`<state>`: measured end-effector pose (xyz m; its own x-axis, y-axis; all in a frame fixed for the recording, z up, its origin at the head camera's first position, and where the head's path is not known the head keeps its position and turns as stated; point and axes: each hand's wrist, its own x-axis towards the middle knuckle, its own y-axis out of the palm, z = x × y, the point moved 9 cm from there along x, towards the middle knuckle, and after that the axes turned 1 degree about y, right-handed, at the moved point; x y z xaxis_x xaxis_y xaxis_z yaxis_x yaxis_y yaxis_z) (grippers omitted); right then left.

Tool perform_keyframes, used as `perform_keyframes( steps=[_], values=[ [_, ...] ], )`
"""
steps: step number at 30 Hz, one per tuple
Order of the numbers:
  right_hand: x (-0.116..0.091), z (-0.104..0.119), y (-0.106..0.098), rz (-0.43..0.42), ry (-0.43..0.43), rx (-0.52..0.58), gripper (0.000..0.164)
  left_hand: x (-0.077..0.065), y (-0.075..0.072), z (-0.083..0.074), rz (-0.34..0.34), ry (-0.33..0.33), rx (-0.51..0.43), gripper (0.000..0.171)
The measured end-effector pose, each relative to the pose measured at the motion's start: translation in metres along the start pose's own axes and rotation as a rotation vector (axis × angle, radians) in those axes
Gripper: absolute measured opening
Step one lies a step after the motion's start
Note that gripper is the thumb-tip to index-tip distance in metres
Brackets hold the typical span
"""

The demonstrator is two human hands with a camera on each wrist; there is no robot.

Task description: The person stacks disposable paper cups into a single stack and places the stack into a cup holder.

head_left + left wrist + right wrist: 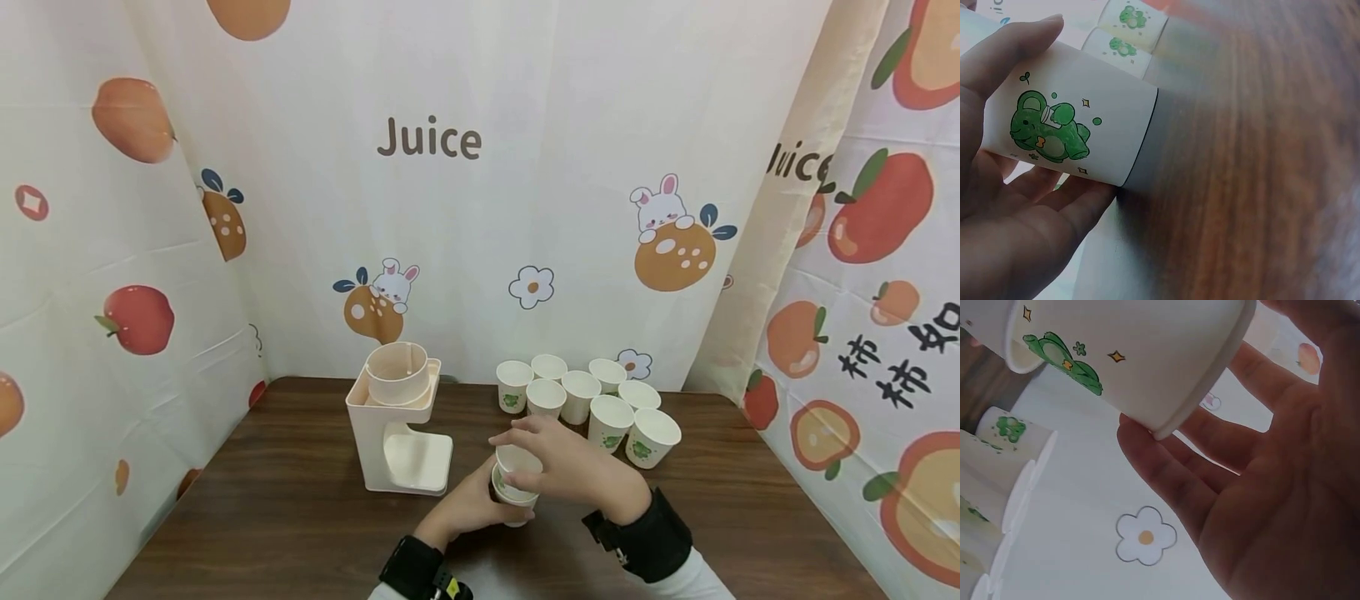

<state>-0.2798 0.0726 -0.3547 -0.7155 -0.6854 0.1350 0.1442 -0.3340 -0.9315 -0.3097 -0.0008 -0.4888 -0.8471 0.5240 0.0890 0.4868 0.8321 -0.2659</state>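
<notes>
On the near part of the table, my left hand (474, 502) grips a white paper cup (1079, 119) with a green cartoon bear on its side. Its fingers and thumb wrap around the wall, and the cup's base is close over the wood. A second paper cup (1147, 350) with a similar green print is pinched near its rim by my right hand (570, 468). That upper cup's lower end sits inside the mouth of the lower cup (514, 497). In the right wrist view, fingertips (1138, 434) touch the rim of the upper cup.
Several white paper cups (546, 395) stand grouped at the back right of the dark wooden table (300, 517). To the left of my hands stands a cream-coloured juicer (375, 442) with a round top. A fruit-printed curtain (555, 167) hangs behind and at both sides.
</notes>
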Motion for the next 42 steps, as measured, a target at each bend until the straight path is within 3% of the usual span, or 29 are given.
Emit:
perform_keyframes(
  steps=[14, 26, 42],
  values=[
    [-0.002, -0.007, 0.018, 0.003, -0.005, -0.004, 0.038, -0.002, 0.001, 0.004, 0.002, -0.032, -0.001, 0.084],
    [0.0, -0.009, 0.03, 0.012, -0.045, -0.012, 0.038, -0.001, 0.003, 0.0, 0.042, 0.018, -0.041, 0.073],
    [0.002, -0.021, 0.046, 0.045, -0.018, 0.021, 0.042, -0.002, 0.002, 0.004, 0.009, -0.003, 0.0, 0.08]
  ],
)
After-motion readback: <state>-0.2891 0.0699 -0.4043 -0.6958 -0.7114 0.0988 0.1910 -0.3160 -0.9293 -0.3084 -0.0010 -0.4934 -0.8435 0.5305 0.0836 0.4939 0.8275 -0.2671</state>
